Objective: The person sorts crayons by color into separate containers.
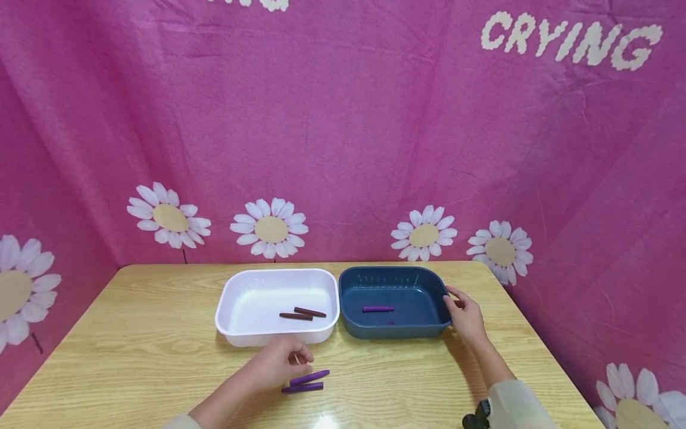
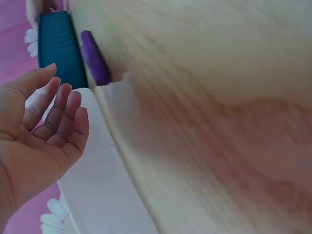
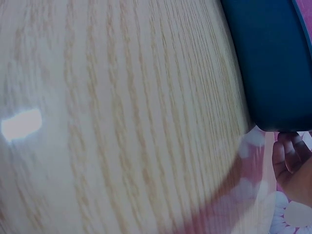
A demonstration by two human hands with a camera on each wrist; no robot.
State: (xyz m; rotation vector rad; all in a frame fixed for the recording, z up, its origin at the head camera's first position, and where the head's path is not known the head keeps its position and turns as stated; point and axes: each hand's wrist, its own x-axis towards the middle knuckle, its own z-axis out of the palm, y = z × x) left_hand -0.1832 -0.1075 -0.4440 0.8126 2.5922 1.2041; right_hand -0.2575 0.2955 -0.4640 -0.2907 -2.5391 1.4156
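My left hand (image 1: 281,364) hovers over the table just in front of the white tray, its fingers loosely bent around nothing. Right beside its fingertips, two purple crayons (image 1: 309,377) lie close together on the wood. The left wrist view shows the palm and relaxed fingers, with a purple crayon (image 2: 96,58) beyond them. At the right end of the dark blue tray (image 1: 396,330), my right hand (image 1: 467,316) holds the rim. In the right wrist view its bent fingers (image 3: 287,151) meet the tray's end wall. Inside the blue tray lies one purple crayon (image 1: 377,309).
The white tray (image 1: 230,336) stands against the blue one's left side and contains two brown crayons (image 1: 302,313). Both trays sit toward the back of the wooden table (image 1: 134,345). Behind it hangs a pink cloth (image 1: 321,119) with daisies.
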